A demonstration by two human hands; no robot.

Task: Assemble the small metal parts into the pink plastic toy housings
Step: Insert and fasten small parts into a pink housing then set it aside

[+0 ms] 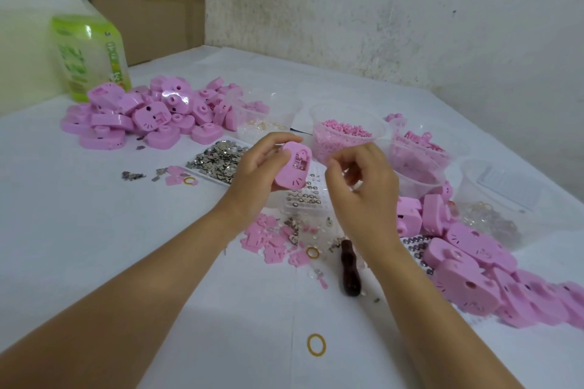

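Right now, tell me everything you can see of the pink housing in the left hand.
The pink housing is a rounded, glossy plastic shell with short dark whisker-like marks near its lower edge and a cut-out recess in the middle, where small silvery bits show. It is held up off the table, tilted with that face toward the camera. The left hand grips it, thumb on its face, fingers over its top. The right hand hovers beside it with curled fingers; no contact is visible.
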